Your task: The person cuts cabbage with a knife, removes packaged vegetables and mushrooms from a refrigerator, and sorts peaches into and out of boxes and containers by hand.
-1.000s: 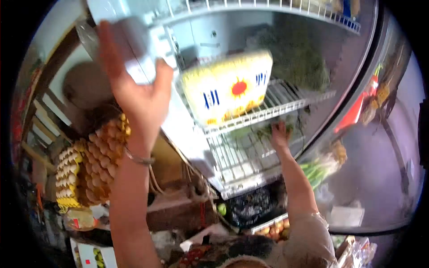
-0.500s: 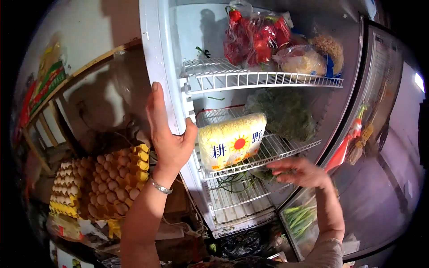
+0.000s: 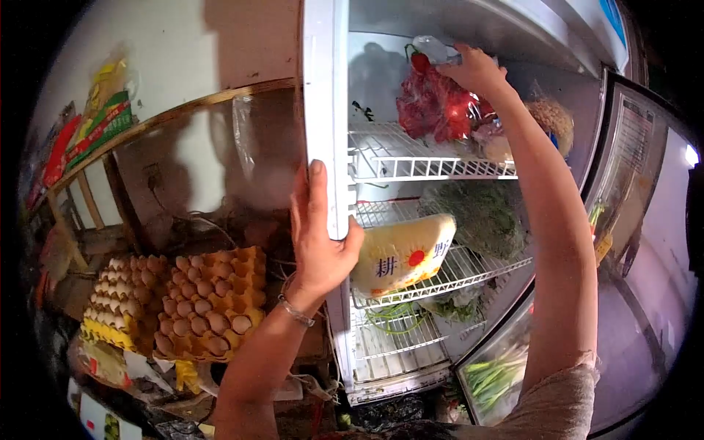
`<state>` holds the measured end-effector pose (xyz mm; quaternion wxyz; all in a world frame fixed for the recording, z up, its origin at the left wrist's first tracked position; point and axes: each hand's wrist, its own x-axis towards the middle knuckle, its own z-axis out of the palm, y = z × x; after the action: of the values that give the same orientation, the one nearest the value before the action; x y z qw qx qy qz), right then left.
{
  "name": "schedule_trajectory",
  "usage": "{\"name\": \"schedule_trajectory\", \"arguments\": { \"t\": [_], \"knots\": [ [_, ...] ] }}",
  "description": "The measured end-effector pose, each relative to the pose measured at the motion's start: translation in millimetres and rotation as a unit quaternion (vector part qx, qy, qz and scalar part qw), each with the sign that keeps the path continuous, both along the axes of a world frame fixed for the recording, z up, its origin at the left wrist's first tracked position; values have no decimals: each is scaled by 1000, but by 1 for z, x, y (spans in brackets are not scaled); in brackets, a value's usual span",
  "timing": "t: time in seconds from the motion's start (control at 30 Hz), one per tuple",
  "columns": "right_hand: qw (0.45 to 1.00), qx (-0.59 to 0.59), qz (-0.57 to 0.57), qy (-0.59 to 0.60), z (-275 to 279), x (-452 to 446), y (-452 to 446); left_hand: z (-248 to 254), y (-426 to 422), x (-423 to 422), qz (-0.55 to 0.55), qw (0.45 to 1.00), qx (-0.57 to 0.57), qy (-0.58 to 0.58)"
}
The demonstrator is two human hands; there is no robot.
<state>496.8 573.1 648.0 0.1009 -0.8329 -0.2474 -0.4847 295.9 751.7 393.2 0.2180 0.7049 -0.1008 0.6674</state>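
Observation:
My left hand (image 3: 323,238) lies against the side edge of an upright refrigerator (image 3: 326,95), fingers stretched along it and thumb spread toward the front. My right hand (image 3: 478,71) reaches over the top shelf (image 3: 425,169) to a clear plastic bag of red peppers (image 3: 436,103); its fingers are apart at the upper part of the bag. Whether they press on the plastic is hard to see. A bag with pale contents (image 3: 493,141) sits beside the peppers, partly behind my right forearm. Below, a yellow-white package with a red sun print (image 3: 403,257) leans on the middle shelf.
Bagged leafy greens (image 3: 477,216) lie behind the package. The open refrigerator door (image 3: 638,169) stands at right, with green stalks (image 3: 495,378) in its lower part. Egg trays (image 3: 246,282) with many eggs are at left, below a wooden rail (image 3: 183,103).
My right hand has risen from beside the middle shelf to the pepper bag on the top shelf. My left hand stays at the refrigerator's edge. The view has shifted.

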Motion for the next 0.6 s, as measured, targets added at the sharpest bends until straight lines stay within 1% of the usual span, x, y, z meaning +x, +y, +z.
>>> {"name": "schedule_trajectory", "arguments": {
  "t": [0.03,0.1,0.13,0.2,0.23,0.3,0.33,0.4,0.43,0.5,0.53,0.57,0.6],
  "knots": [
    [1000,1,4,-2,5,8,8,0,1,1,-3,1000,8,-6],
    [992,-74,-87,47,7,20,21,0,4,1,-5,1000,16,-8],
    [992,-77,-84,48,4,27,26,1,3,0,-17,1000,11,3],
    [989,-110,-96,2,-4,29,33,0,4,1,-3,1000,12,-1],
    [989,-112,-95,4,-4,35,36,1,5,0,-2,1000,10,1],
    [997,-54,15,-58,-6,43,38,0,5,1,-10,1000,16,-5],
    [997,-54,13,-57,-7,47,37,0,5,1,-11,1000,16,-4],
    [990,7,111,-85,-8,36,38,-1,5,2,-8,1000,19,-4],
    [990,6,111,-84,-6,32,39,-1,5,2,-9,1000,18,-3],
    [981,62,151,-103,-1,32,42,-1,5,2,-13,1000,16,-7],
    [981,62,151,-103,1,31,42,0,5,1,-13,1000,16,-7],
    [962,142,224,-60,3,33,42,1,4,0,-20,1000,14,-8],
    [930,220,294,-15,5,35,43,1,4,-1,-26,1000,12,-9]
  ]
}}
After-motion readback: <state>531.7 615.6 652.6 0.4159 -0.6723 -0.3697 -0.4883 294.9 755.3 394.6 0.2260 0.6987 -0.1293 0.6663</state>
